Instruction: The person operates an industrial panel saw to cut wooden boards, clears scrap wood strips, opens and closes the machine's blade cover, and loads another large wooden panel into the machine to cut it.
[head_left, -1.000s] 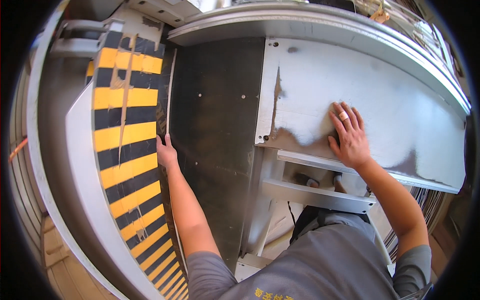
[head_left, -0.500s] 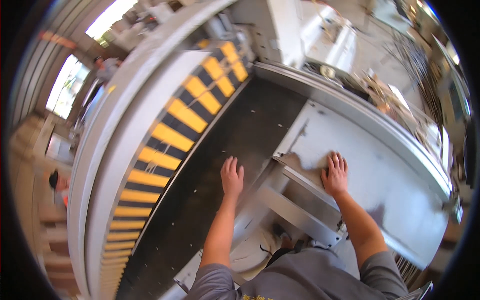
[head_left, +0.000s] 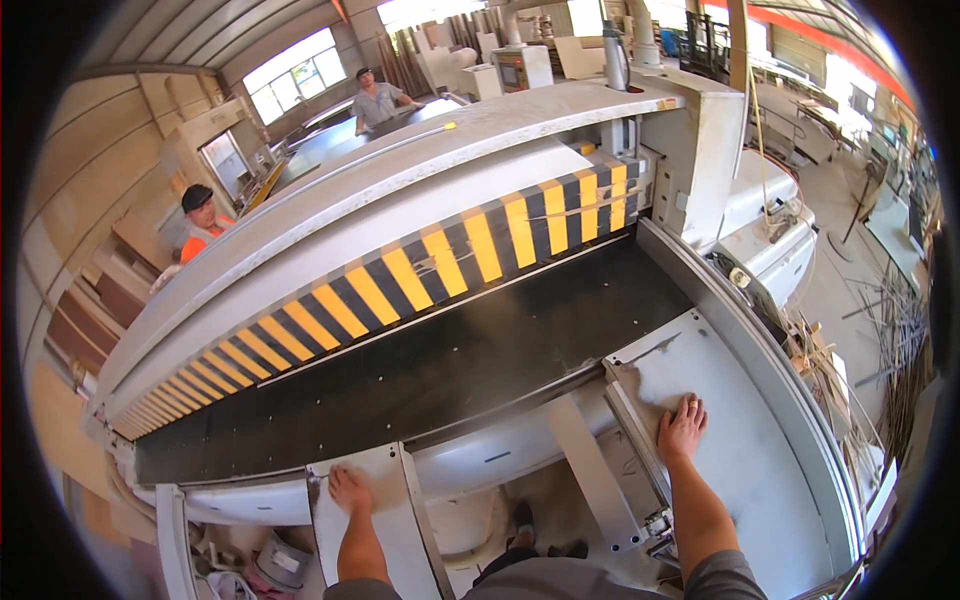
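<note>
My left hand [head_left: 350,488] lies on a narrow grey metal support plate [head_left: 385,530], its fingers spread near the plate's far end. My right hand [head_left: 683,428] rests with fingers outstretched on a wide grey metal side table [head_left: 760,480]. Both hands are without any object. Beyond them runs the long black bed [head_left: 400,385] of a large machine, with small pale bits scattered on it. Above the bed hangs a guard with slanted yellow and black stripes [head_left: 440,258].
Between the two plates is a gap with a metal bar [head_left: 595,470] and my foot [head_left: 524,517] below. A raised metal fence [head_left: 780,370] edges the side table. Behind the machine are a person in grey [head_left: 380,103] and one in orange [head_left: 200,235]. A bucket [head_left: 283,560] stands lower left.
The view has turned, bringing more of the workshop into sight. My left hand has gone from over the black bed to the narrow plate. My right hand remains on the side table.
</note>
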